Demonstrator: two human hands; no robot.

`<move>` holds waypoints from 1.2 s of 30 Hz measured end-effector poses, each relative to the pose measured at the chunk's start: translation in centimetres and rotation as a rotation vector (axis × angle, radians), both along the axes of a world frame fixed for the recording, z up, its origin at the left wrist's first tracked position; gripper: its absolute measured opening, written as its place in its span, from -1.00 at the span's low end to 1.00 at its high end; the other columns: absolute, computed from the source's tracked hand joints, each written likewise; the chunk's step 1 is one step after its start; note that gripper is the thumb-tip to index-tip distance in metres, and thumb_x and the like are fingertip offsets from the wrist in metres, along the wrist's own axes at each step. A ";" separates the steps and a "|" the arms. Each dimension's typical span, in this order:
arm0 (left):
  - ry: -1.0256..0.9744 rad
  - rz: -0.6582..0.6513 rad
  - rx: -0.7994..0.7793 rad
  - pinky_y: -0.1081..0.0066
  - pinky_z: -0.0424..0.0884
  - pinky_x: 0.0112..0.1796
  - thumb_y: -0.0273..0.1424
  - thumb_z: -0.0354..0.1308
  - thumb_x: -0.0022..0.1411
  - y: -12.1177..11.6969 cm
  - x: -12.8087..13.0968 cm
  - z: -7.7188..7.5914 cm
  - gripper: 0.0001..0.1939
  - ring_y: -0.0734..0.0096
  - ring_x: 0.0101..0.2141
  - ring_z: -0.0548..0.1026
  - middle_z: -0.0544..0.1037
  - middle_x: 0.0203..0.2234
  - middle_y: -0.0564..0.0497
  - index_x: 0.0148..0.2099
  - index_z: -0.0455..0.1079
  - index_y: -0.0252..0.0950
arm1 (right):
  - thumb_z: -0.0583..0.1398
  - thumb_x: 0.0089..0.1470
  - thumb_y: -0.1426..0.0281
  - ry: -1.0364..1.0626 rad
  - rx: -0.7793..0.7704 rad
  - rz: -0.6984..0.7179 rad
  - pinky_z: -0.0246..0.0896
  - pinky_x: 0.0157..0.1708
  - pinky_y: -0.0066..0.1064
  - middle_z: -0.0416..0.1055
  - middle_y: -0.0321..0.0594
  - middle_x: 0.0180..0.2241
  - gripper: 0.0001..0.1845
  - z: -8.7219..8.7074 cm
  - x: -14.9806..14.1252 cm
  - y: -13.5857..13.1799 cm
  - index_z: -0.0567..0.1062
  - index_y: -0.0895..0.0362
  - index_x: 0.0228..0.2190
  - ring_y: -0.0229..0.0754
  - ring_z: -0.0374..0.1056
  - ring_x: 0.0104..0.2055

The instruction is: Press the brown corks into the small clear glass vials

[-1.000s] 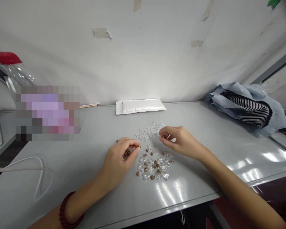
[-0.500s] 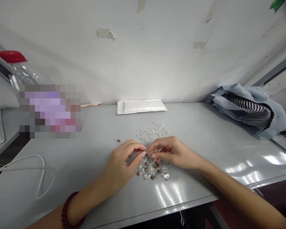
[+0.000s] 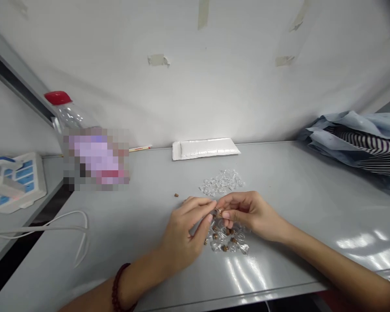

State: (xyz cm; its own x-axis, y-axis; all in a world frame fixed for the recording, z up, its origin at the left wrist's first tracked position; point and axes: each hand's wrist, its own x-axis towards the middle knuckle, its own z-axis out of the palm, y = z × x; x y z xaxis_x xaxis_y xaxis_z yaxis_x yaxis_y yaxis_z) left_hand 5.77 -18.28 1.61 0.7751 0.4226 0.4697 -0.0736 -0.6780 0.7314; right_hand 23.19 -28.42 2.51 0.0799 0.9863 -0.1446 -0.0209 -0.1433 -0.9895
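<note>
My hands meet above the table, their fingertips around a tiny glass vial (image 3: 218, 212) with a brown cork at its mouth. My left hand (image 3: 185, 229) pinches at the cork end, and my right hand (image 3: 247, 214) holds the glass. Just below them lies a scattered group of corked glass vials (image 3: 229, 242). Farther back sits a heap of clear, uncorked vials (image 3: 221, 183), which neither hand touches. A single loose cork (image 3: 176, 195) lies to the left. A dark bead bracelet (image 3: 117, 289) circles my left wrist.
The grey table (image 3: 143, 208) ends at a white wall behind it. A white padded envelope (image 3: 205, 148) lies at the back. A red-capped plastic bottle (image 3: 65, 110) stands left, near a power strip (image 3: 19, 182) and a white cable (image 3: 81, 227). A blue-and-striped garment (image 3: 360, 145) lies right.
My right hand has moved from the clear heap to meet my left hand at the vial. The hands are now joined, and the whole view has shifted as my head turned.
</note>
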 end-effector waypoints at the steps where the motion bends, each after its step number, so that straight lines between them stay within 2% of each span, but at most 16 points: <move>1: 0.012 -0.017 0.007 0.30 0.47 -0.17 -0.57 -0.02 0.27 -0.1 -0.1 0.0 -0.67 0.33 -0.18 0.50 0.53 -0.16 -0.12 0.02 0.43 -0.31 | 0.27 0.05 0.33 0.005 0.000 -0.019 0.31 -0.41 -0.42 0.41 -0.26 -0.52 -0.80 0.0 0.0 0.0 0.54 0.21 -0.30 -0.32 0.33 -0.48; 5: 0.074 -0.068 -0.007 0.21 0.45 -0.09 -0.60 -0.04 0.22 -0.3 -0.1 -0.1 -0.55 0.26 -0.10 0.46 0.48 -0.08 -0.17 0.14 0.35 -0.31 | 0.30 0.01 0.31 -0.005 -0.011 -0.056 0.29 -0.46 -0.45 0.39 -0.28 -0.55 -0.78 -0.1 0.2 0.1 0.53 0.21 -0.34 -0.34 0.30 -0.52; 11: 0.152 -0.136 -0.060 0.13 0.39 0.01 -0.65 -0.03 0.13 -0.2 -0.2 -0.2 -0.42 0.22 -0.02 0.40 0.44 -0.03 -0.16 0.21 0.27 -0.26 | 0.30 0.00 0.31 -0.066 -0.019 -0.065 0.28 -0.48 -0.44 0.39 -0.28 -0.56 -0.78 -0.3 0.6 0.2 0.52 0.20 -0.33 -0.33 0.29 -0.54; 14: 0.173 -0.121 -0.007 0.08 0.35 0.04 -0.63 -0.03 0.12 0.0 -0.2 -0.1 -0.42 0.19 0.02 0.35 0.42 0.00 -0.16 0.20 0.24 -0.30 | 0.25 0.05 0.30 -0.134 0.004 -0.043 0.28 -0.46 -0.43 0.39 -0.26 -0.52 -0.79 -0.3 0.7 0.3 0.53 0.20 -0.33 -0.33 0.30 -0.51; 17: 0.195 0.003 0.067 0.06 0.38 0.00 -0.63 -0.07 0.12 0.8 -0.2 0.1 -0.48 0.16 0.03 0.33 0.42 -0.01 -0.17 0.15 0.25 -0.35 | 0.20 0.11 0.32 -0.350 0.043 -0.035 0.26 -0.42 -0.41 0.41 -0.24 -0.47 -0.81 0.2 1.2 0.4 0.53 0.19 -0.32 -0.30 0.31 -0.46; 20: 0.226 0.167 0.075 0.19 0.46 -0.19 -0.64 -0.13 0.12 2.2 -0.3 0.2 -0.55 0.20 -0.07 0.39 0.47 -0.11 -0.14 0.05 0.29 -0.34 | 0.15 0.14 0.37 -0.680 0.074 -0.029 0.21 -0.40 -0.40 0.47 -0.20 -0.39 -0.83 1.0 2.3 0.2 0.54 0.17 -0.32 -0.25 0.33 -0.38; 22: 0.264 0.217 0.102 0.26 0.46 -0.29 -0.64 -0.13 0.12 3.0 -0.3 0.1 -0.62 0.20 -0.12 0.41 0.51 -0.21 -0.09 -0.08 0.36 -0.30 | 0.12 0.15 0.41 -0.807 0.060 0.029 0.19 -0.40 -0.40 0.49 -0.21 -0.37 -0.81 1.5 3.2 0.0 0.54 0.15 -0.32 -0.25 0.33 -0.38; 25: 0.294 0.209 0.177 0.25 0.44 -0.30 -0.58 -0.07 0.15 3.8 -0.2 -0.4 -0.73 0.18 -0.16 0.40 0.52 -0.29 -0.06 -0.18 0.40 -0.27 | 0.08 0.14 0.46 -0.854 0.028 0.136 0.17 -0.44 -0.42 0.49 -0.23 -0.41 -0.79 1.7 4.0 -0.3 0.54 0.14 -0.32 -0.27 0.30 -0.43; 28: 0.306 0.191 0.243 0.19 0.41 -0.23 -0.47 0.02 0.19 3.8 -0.1 -1.2 -0.83 0.17 -0.18 0.38 0.51 -0.31 -0.06 -0.20 0.41 -0.27 | 0.08 0.14 0.48 -0.886 0.041 0.191 0.16 -0.43 -0.41 0.49 -0.23 -0.41 -0.78 1.5 4.2 -0.2 0.53 0.14 -0.34 -0.27 0.29 -0.44; 31: 0.326 0.202 0.259 0.20 0.39 -0.24 -0.46 0.03 0.20 3.7 0.2 -1.9 -0.86 0.21 -0.24 0.37 0.50 -0.35 -0.05 -0.26 0.42 -0.27 | 0.08 0.15 0.48 -0.931 0.056 0.223 0.15 -0.42 -0.42 0.47 -0.24 -0.42 -0.79 1.3 4.1 -0.2 0.52 0.14 -0.38 -0.27 0.29 -0.43; 33: 0.331 0.202 0.257 0.24 0.38 -0.28 -0.49 0.01 0.21 3.6 0.3 -2.1 -0.85 0.23 -0.28 0.36 0.49 -0.38 -0.03 -0.31 0.42 -0.26 | 0.08 0.15 0.47 -0.963 0.068 0.194 0.14 -0.44 -0.43 0.45 -0.25 -0.44 -0.80 1.3 4.1 -0.1 0.51 0.14 -0.40 -0.28 0.28 -0.44; 36: 0.298 0.197 0.253 0.27 0.36 -0.31 -0.51 0.00 0.21 3.4 0.3 -2.0 -0.84 0.25 -0.30 0.36 0.49 -0.41 -0.01 -0.34 0.40 -0.24 | 0.09 0.15 0.48 -1.024 0.113 0.065 0.14 -0.44 -0.43 0.44 -0.24 -0.42 -0.83 1.1 4.4 0.1 0.49 0.16 -0.38 -0.29 0.27 -0.44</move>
